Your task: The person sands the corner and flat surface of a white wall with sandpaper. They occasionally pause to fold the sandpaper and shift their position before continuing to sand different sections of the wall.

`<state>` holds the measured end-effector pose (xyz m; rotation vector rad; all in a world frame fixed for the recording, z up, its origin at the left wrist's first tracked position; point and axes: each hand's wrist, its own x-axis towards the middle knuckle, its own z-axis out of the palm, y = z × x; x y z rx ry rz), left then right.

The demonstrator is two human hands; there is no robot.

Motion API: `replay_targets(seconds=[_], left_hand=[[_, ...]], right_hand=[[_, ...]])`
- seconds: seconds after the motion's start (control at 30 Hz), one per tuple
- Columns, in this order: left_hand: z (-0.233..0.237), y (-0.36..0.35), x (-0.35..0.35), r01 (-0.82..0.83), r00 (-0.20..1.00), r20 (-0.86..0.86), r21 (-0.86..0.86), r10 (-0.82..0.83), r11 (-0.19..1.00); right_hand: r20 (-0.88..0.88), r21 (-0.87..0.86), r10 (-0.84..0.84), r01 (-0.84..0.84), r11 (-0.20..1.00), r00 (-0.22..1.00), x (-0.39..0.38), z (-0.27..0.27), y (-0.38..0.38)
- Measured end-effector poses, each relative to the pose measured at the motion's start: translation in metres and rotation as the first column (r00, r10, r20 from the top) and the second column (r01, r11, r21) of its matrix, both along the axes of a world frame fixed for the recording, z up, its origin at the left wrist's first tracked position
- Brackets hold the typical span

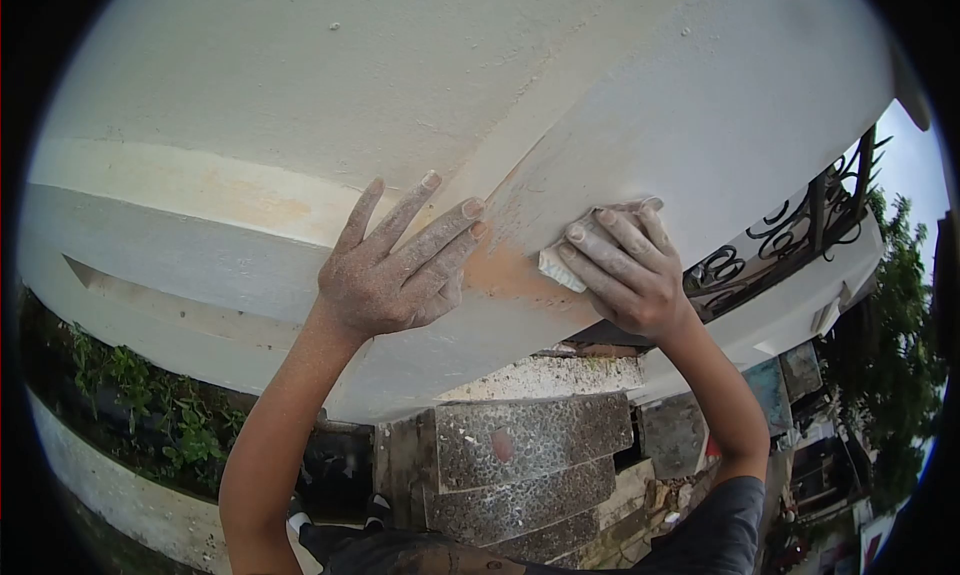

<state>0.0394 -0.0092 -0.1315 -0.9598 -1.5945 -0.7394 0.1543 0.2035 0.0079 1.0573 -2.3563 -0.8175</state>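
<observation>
Fingers spread and coated in pale dust, my left hand [392, 277] is at the corner of a painted wall [720, 125], with nothing in it. My right hand [638, 275] presses a folded piece of sandpaper [560, 269] against the wall face; printed letters show on its back. Between the two hands is an orange-brown patch [510, 277] where the white paint is worn or rough. Fingers of my right hand cover most of the sandpaper. A light ledge [220, 193] runs leftward from the corner.
Black wrought-iron scrollwork [780, 237] stands right of my right arm. Below lie speckled stone steps [530, 445] and a strip of green plants [150, 400] beside a low concrete edge [110, 470]. Trees [890, 325] rise at the far right.
</observation>
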Motion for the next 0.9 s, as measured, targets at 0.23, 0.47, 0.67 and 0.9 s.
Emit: replay_targets(seconds=[0.23,0.47,0.67,0.9], left_hand=[[-0.002,0.0,-0.003,0.002,1.0,-0.007,0.006,-0.002,1.0],[-0.003,0.0,-0.003,-0.007,1.0,-0.014,0.005,0.007,1.0],[0.0,-0.002,-0.003,-0.01,1.0,-0.014,-0.01,0.01,1.0],[0.003,-0.001,-0.002,0.01,1.0,-0.028,0.004,-0.01,1.0]], right_hand=[[-0.114,0.044,0.05,-0.045,0.998,0.992,-0.001,0.02,-0.006],[-0.184,-0.047,-0.041,0.033,0.998,0.982,0.001,0.022,0.004],[-0.2,-0.01,0.023,-0.025,1.0,0.98,-0.002,0.016,-0.009],[0.083,0.033,0.027,-0.03,0.999,0.996,-0.007,-0.005,-0.018]])
